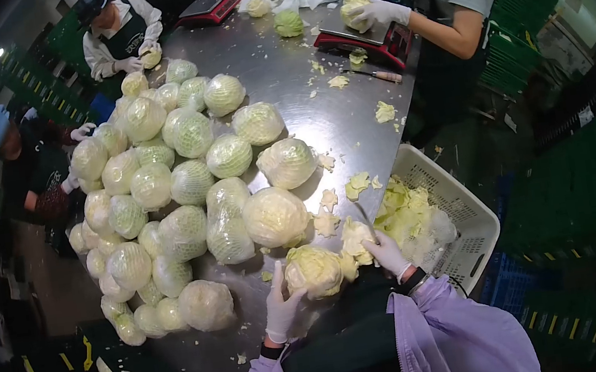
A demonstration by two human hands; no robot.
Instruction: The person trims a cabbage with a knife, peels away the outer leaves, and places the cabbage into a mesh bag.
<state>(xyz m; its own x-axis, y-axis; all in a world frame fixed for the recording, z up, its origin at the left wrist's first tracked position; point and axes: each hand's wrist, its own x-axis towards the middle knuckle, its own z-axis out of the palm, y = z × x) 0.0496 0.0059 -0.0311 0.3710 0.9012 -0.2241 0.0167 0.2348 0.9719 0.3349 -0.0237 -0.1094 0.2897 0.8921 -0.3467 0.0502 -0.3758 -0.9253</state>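
Note:
My left hand point(282, 308), in a white glove, cups the near left side of a peeled pale cabbage point(314, 271) at the table's near edge. My right hand point(388, 252), gloved too, grips a torn cabbage leaf point(356, 238) just right of the head. A thin dark strip like a knife blade point(360, 212) sticks up beside those fingers; its other end is hidden. Trimmed leaf pieces point(326, 222) lie beyond the head. Close behind it sits a large pale cabbage point(276, 217) in clear wrap.
Wrapped cabbages point(188, 133) in foam nets crowd the table's left half. A white crate point(480, 226) of leaves and plastic stands at the right edge. Across the table are a red scale point(400, 43), a knife point(383, 76) and co-workers, one holding a cabbage point(355, 11) over the scale.

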